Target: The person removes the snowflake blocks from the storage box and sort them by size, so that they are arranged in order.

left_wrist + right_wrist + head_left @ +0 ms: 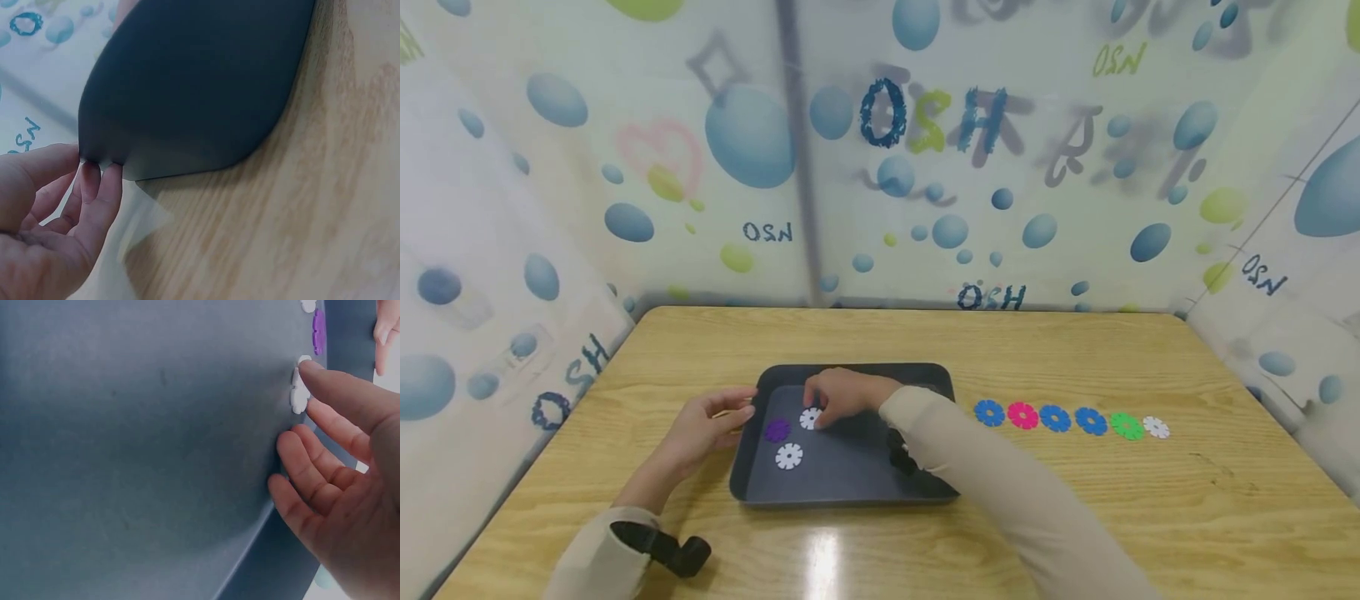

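A dark grey tray (pixel 850 492) lies on the wooden table, with notched plastic discs inside near its left end. My right hand (pixel 845 393) reaches into it and pinches a white notched disc (pixel 300 394) between thumb and finger, low over the tray floor. The purple disc (pixel 777 430) and another white disc (pixel 789 456) lie flat beside it. At the tray's left wall, my left hand (pixel 706 429) touches the rim with its fingertips. The left wrist view shows these fingers (pixel 112 187) slightly bent against the tray edge.
Right of the tray, a row of notched discs lies on the table: a blue disc (pixel 989 412), a pink disc (pixel 1022 416), two more blue ones, a green disc (pixel 1127 426) and a white one at the end. A patterned curtain (pixel 880 200) stands behind the table (pixel 1225 500).
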`<state>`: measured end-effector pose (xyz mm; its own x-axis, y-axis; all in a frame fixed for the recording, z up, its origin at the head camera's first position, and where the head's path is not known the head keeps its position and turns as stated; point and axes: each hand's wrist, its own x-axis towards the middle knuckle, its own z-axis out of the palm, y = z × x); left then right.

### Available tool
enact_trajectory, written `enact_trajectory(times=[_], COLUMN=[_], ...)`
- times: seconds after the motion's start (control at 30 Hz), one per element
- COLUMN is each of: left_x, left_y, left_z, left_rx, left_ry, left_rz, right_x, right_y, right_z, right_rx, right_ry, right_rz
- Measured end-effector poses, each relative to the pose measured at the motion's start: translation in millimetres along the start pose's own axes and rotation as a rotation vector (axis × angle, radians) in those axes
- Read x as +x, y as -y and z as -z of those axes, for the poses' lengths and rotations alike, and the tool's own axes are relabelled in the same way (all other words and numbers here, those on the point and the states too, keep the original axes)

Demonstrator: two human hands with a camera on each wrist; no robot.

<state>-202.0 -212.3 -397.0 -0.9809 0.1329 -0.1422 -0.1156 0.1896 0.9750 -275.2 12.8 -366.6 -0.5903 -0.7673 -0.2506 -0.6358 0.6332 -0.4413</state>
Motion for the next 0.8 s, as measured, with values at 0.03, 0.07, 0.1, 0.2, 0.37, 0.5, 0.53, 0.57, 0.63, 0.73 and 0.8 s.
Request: enact_trajectory(times=[0.03,0.07,0.1,0.2,0.37,0.5,0.53,0.57,0.63,0.73,0.8], left_x=[0.2,0.3,0.4,0.4,0.6,1.0,0.9,1.0,0.9,0.5,0.1], left_y=[-0.2,-0.2,-0.2,0.6,1.9,1.8,1.6,1.6,1.4,1.5,1.5], left_z=[0.1,0.1,0.2,0.2,0.3,0.2,0.0,0.0,0.1,0.3,0.7], left_rx=[0.002,0.002,0.002,-0.003,-0.005,-0.005,-0.006,-0.006,-0.004,-0.001,0.004], left_ry=[0.002,0.002,0.003,0.004,0.011,0.015,0.013,0.014,0.016,0.015,0.016], left_rz=[0.0,0.001,0.001,-0.004,-0.016,-0.022,-0.021,-0.022,-0.023,-0.021,-0.019], right_x=[0.9,1.5,2.1,3.4,4.1,4.0,4.0,3.9,3.6,2.6,1.9], right_y=[-0.2,-0.2,-0.2,0.1,1.0,1.6,1.5,1.4,1.6,2.1,2.6], right_z=[-0.6,-0.9,-1.2,-2.0,-2.7,-2.3,-2.2,-2.1,-1.7,-1.3,-1.1], right_rx=[-0.008,-0.015,-0.018,-0.032,-0.035,-0.019,-0.009,-0.002,0.017,0.05,0.066], right_ry=[-0.002,-0.004,-0.005,-0.012,-0.013,-0.009,-0.011,-0.011,-0.012,-0.016,-0.017], right_rz=[-0.002,-0.003,-0.005,-0.009,-0.025,-0.043,-0.048,-0.05,-0.052,-0.049,-0.043])
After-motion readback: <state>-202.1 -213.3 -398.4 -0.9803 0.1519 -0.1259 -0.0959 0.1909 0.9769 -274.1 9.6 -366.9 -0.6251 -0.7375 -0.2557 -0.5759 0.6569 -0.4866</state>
